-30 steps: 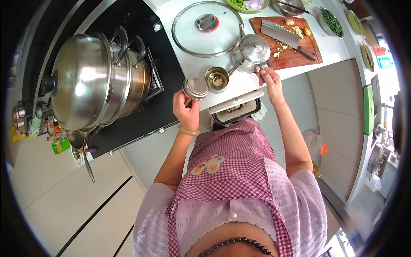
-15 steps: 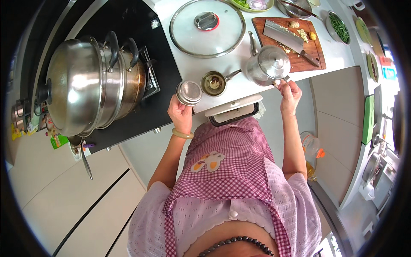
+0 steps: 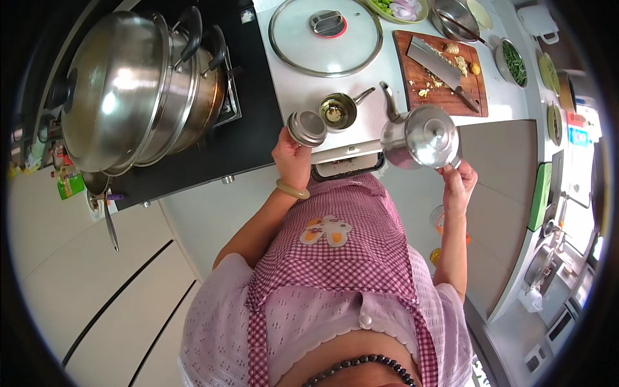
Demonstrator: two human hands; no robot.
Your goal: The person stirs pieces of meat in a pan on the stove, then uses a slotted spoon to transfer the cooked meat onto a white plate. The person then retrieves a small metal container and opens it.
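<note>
My left hand (image 3: 293, 161), a bangle at its wrist, is closed on a small round metal cup (image 3: 307, 128) with a stepped rim, perhaps a strainer. It is held at the counter's front edge, beside a small long-handled metal pan (image 3: 338, 111) with yellowish liquid and some bits in it. My right hand (image 3: 456, 184) grips the handle of a shiny metal kettle (image 3: 431, 137) with a lid and long spout. The kettle is in the air in front of the counter edge, its spout toward the pan side. What is inside the kettle is hidden.
A big steel steamer pot (image 3: 122, 90) fills the black stove on the left. A glass lid (image 3: 325, 48) lies behind the pan. At the right, a cleaver (image 3: 435, 61) rests on a wooden cutting board (image 3: 474, 103) with chopped garlic. A bowl of greens (image 3: 512, 64) stands farther right.
The kettle, in my right hand, has come toward me from beside the cutting board, off the counter edge. My left hand keeps the metal cup near the pan. The whole view has shifted slightly.
</note>
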